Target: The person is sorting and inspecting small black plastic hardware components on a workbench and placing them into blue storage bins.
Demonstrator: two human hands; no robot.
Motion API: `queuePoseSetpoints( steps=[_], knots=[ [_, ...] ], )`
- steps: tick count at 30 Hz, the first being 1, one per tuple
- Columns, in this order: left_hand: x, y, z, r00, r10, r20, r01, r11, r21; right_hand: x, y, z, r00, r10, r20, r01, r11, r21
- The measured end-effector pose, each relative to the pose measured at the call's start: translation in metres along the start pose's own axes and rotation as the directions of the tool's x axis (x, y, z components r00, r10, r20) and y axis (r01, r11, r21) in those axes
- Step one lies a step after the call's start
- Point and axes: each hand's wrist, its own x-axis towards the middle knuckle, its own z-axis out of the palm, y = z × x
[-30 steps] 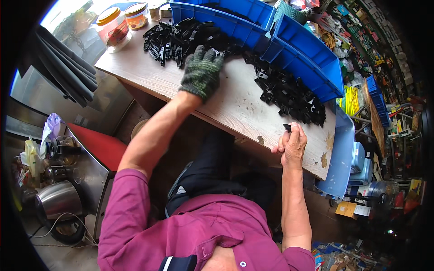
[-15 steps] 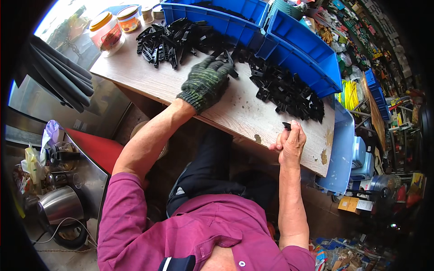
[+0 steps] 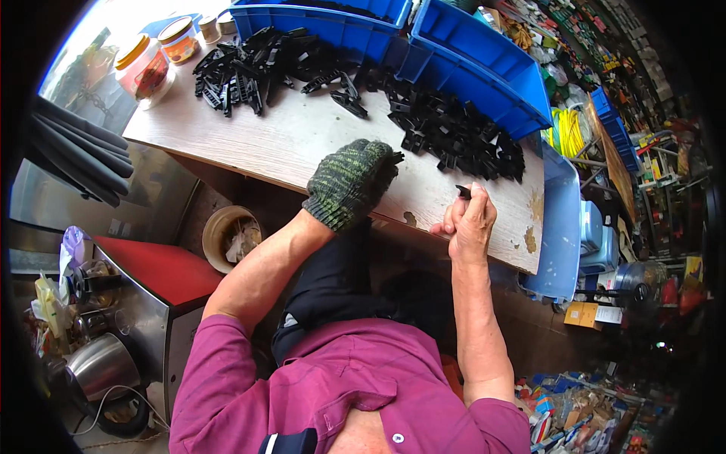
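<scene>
My left hand [image 3: 349,181], in a dark green knitted glove, is curled closed above the near part of the table. A bit of a black plastic part [image 3: 398,158] pokes out at its fingertips; the rest is hidden in the glove. My bare right hand [image 3: 473,216] pinches a small black plastic piece [image 3: 463,193] between thumb and finger near the table's front edge. Beyond it lies a heap of small black pieces [image 3: 454,136]. Longer black parts form another pile [image 3: 249,68] at the far left, with a few loose black parts [image 3: 349,98] between the heaps.
Two blue bins [image 3: 484,68] [image 3: 325,30] line the back of the wooden table [image 3: 257,144]. A lidded jar [image 3: 144,68] stands at its left corner. A pale blue tub [image 3: 560,227] is against the right end. Below left are a waste bucket [image 3: 219,238] and a red-topped cabinet [image 3: 155,268].
My left hand has drawn back from the far pile toward the front edge, now closed round a black part. My right hand keeps its pinch on the small piece. The whole view has shifted slightly.
</scene>
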Motion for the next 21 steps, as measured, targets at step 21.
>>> queuePoseSetpoints(
  steps=[21],
  knots=[
    [0.001,0.064,0.048,0.988,-0.13,0.08,0.153,0.84,-0.52,-0.002,0.006,0.0,0.992,-0.066,-0.107,0.063,0.997,-0.038]
  ],
)
